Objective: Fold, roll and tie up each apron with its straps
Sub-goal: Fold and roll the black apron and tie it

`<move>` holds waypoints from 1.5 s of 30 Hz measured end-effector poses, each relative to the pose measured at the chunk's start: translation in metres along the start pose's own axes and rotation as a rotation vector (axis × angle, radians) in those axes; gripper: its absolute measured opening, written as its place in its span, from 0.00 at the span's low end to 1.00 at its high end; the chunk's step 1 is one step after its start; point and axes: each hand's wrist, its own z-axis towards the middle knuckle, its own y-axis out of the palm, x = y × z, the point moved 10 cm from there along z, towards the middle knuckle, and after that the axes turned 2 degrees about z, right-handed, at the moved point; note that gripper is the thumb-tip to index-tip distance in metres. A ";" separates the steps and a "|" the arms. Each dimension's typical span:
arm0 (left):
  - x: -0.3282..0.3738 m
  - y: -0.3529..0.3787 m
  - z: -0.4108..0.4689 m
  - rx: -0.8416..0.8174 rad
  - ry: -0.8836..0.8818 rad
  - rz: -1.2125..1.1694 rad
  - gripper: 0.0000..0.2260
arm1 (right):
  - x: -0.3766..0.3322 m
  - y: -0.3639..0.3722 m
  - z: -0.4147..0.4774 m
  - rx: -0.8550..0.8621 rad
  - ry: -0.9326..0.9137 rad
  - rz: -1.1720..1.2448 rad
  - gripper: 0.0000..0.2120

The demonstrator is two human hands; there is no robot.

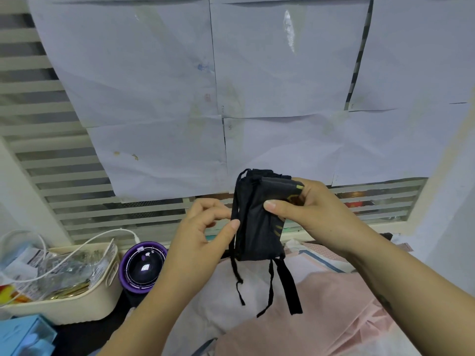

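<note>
Most of the view is a wall of large white paper sheets (pixel 282 73), taped edge to edge over a slatted window blind (pixel 38 119) whose pale bars show at the left and along the bottom. Below, filling the lower right, lies rumpled pink cloth (pixel 321 317) with a patch of white cloth beside it.

At the lower left sits a cream basket (pixel 84 307) heaped with plastic packets, with a white cable (pixel 113 230) arching over its rim. Just to its right stands a round purple object (pixel 144 268) with a glossy dark dome. A light blue box (pixel 23 335) fills the bottom left corner.

In the middle, two bare forearms reach up from the bottom edge, and both hands hold a black apron (pixel 257 227) in the air, above the pink cloth and in front of the blind. The apron is folded into a narrow, upright bundle.

The right hand (pixel 313 209) grips the bundle's upper right side, thumb across the front and fingers curled behind. The left hand (pixel 203 235) pinches a thin strap at the bundle's left edge between thumb and forefinger.

Several black straps (pixel 289 286) hang loose from the bottom of the bundle, one wide and the others narrow.
</note>
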 end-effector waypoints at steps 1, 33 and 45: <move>0.006 -0.001 0.000 -0.004 0.021 0.001 0.04 | 0.000 0.000 -0.001 -0.019 0.005 0.002 0.07; 0.052 0.003 0.004 -0.148 0.189 -0.021 0.14 | -0.007 0.015 -0.009 -0.166 -0.007 0.045 0.11; 0.005 0.021 -0.003 -0.322 -0.077 -0.170 0.09 | 0.011 0.010 -0.005 -0.143 0.010 0.005 0.07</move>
